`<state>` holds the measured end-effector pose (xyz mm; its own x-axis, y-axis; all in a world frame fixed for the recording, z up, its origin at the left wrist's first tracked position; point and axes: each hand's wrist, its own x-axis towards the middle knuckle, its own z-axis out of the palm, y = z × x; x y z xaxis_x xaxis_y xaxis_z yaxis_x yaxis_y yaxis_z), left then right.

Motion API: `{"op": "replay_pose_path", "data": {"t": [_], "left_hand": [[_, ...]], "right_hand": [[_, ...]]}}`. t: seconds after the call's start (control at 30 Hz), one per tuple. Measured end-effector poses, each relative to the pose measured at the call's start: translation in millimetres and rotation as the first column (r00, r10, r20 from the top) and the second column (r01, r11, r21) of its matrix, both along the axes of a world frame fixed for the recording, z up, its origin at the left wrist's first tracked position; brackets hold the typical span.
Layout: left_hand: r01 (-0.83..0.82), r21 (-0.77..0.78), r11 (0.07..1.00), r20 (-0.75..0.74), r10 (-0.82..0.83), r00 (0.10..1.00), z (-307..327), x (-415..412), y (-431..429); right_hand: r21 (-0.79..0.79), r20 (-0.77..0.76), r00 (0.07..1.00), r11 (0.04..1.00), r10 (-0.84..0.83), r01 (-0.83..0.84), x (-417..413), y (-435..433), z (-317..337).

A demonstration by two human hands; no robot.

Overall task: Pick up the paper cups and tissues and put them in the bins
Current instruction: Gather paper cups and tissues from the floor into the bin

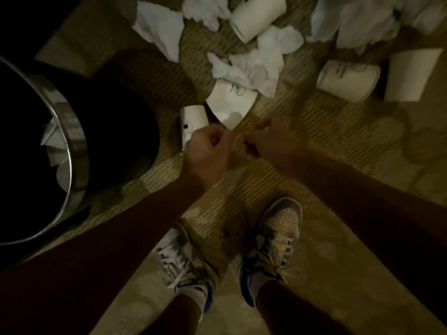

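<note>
paper cups [348,81] and tissues [249,66] lie scattered over the carpet [314,146], all of them to the right of the bin [72,131] and most of them beyond it; on my screen the bin sits at the left edge, black with a shiny metal rim, and some white paper lies inside it; the nearest cup [193,118] lies on its side just right of the bin, a dark dot and a small drawing on its wall; a flattened cup [232,102] lies just beside that one, on the side away from the bin, with a crumpled tissue overlapping its far edge; three more cups lie further from the bin, well apart from it, among loose tissues; my left hand [208,148] hangs right of the bin, over the near end of the nearest cup, fingers curled inward; my right hand [271,143] is just beside it, on the side away from the bin, fingers curled as well, the fingertips of both almost meeting; the feed is dim and blurred there, so i cannot tell whether either hand pinches anything; two laced shoes [273,247] stand on the carpet right of the bin, nearer me than the hands
</note>
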<state>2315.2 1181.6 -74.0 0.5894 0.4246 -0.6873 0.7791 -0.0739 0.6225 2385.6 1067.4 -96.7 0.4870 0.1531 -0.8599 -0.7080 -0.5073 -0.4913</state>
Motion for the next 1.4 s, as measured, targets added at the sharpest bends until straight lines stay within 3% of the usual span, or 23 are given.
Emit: {"op": "replay_pose_path", "data": {"t": [0.1,0.23,0.4,0.53,0.77,1.0,1.17,1.4], "left_hand": [[0.080,0.341,0.937,0.044,-0.102,0.994,-7.1,-2.9,22.0],[0.079,0.482,0.873,0.042,-0.113,0.993,-34.4,-14.3,33.3],[0.027,0.265,0.964,0.101,-0.055,0.993,-73.6,-19.3,41.3],[0.087,0.231,0.969,0.144,-0.122,0.982,-89.4,-22.4,46.5],[-0.006,0.102,0.995,0.251,-0.020,0.968,-94.6,-22.6,54.4],[0.099,0.197,0.975,0.229,-0.144,0.963,-58.8,-24.2,45.0],[0.145,0.241,0.960,0.371,-0.229,0.900,-3.9,-22.3,41.1],[0.103,0.418,0.902,0.493,-0.321,0.809,96.2,-32.7,92.1]], "right_hand": [[0.000,-0.042,0.995,0.996,0.090,-0.090,11.9,13.3,-14.9],[-0.031,-0.095,0.995,0.999,0.012,-0.015,17.1,27.0,-40.8],[0.076,-0.013,1.000,0.997,-0.017,0.018,10.8,14.5,-71.6],[0.131,0.067,0.998,0.991,-0.005,-0.004,10.9,5.6,-86.4],[0.163,0.174,0.983,0.982,0.063,-0.091,1.3,-2.7,-87.6],[0.238,0.261,0.960,0.957,0.099,-0.163,15.2,-3.5,-53.1],[0.308,0.298,0.950,0.933,0.093,-0.188,36.9,10.3,-2.0],[0.455,0.502,0.843,0.768,0.196,-0.450,45.5,59.8,94.9]]}}
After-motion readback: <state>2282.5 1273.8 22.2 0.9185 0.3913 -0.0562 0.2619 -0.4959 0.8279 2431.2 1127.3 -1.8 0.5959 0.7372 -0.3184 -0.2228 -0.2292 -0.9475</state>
